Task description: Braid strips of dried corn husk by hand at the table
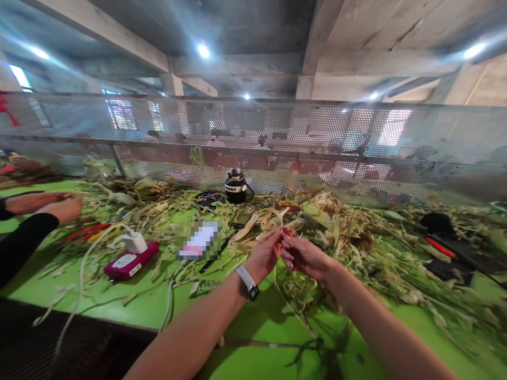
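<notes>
My left hand, with a pale watch on its wrist, is closed in a pinch. The fingertips of my right hand are pinched together too and meet those of the left. Between them rises a thin, pale strip of dried husk, whose lower end my fingers hide. Just behind my hands lie dry, tan husk leaves. Tangled green and yellowish strips lie on the table below my right hand.
On the green table are a phone, a magenta power block with a white charger, and a trailing white cable. A black jug stands before a perforated metal screen. Another person's hands work at left.
</notes>
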Tool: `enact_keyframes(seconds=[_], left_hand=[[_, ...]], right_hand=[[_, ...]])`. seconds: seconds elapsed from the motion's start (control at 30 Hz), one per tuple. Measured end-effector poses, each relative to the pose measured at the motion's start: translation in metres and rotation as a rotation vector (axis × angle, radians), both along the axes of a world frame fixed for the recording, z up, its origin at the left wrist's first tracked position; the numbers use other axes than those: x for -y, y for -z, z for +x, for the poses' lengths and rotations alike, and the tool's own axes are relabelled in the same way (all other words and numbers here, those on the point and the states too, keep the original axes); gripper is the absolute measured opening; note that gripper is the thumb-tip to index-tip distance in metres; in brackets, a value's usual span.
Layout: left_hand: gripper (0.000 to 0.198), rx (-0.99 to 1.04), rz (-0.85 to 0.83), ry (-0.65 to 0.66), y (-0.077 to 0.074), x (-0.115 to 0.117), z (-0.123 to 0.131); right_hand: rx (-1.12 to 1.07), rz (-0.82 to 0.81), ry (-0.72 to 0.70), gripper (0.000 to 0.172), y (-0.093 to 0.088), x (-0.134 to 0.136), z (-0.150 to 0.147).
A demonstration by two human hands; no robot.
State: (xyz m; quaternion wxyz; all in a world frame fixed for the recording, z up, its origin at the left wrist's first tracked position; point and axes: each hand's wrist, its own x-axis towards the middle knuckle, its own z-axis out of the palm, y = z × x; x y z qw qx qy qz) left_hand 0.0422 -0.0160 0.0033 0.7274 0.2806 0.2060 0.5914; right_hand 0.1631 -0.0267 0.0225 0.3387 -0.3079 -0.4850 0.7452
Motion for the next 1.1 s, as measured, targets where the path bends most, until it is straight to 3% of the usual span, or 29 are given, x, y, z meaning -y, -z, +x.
enact_keyframes(seconds=[0.2,0.3,0.47,0.6,0.77,0.9,1.0,1.1], left_hand=[[0.009,0.036,-0.043,-0.001,-0.003,-0.003,-0.003],[0.002,0.075,-0.083,-0.09,-0.007,-0.011,-0.013],[0.011,0.101,-0.171,-0.272,-0.021,-0.025,-0.037],[0.01,0.078,-0.137,-0.275,-0.03,-0.025,-0.047],[0.007,0.033,-0.043,-0.257,-0.031,-0.023,-0.048],[0.012,0.003,-0.029,-0.268,-0.028,-0.024,-0.047],[0.013,-0.047,-0.031,-0.273,-0.027,-0.024,-0.045],[0.009,-0.05,-0.034,-0.272,-0.028,-0.023,-0.044]], right_hand=[[0.038,0.005,-0.079,0.034,-0.003,0.001,0.002],[0.128,0.039,-0.06,0.033,-0.006,0.001,0.007],[0.215,0.15,0.162,0.031,-0.012,-0.01,0.024],[0.487,0.375,0.283,0.031,-0.015,-0.018,0.035],[0.998,0.78,0.044,0.029,-0.01,-0.009,0.026],[1.283,0.828,-0.045,0.024,0.002,-0.001,0.013],[1.184,0.806,-0.06,0.01,0.005,-0.005,0.014],[0.933,0.743,-0.004,0.011,-0.006,-0.012,0.027]])
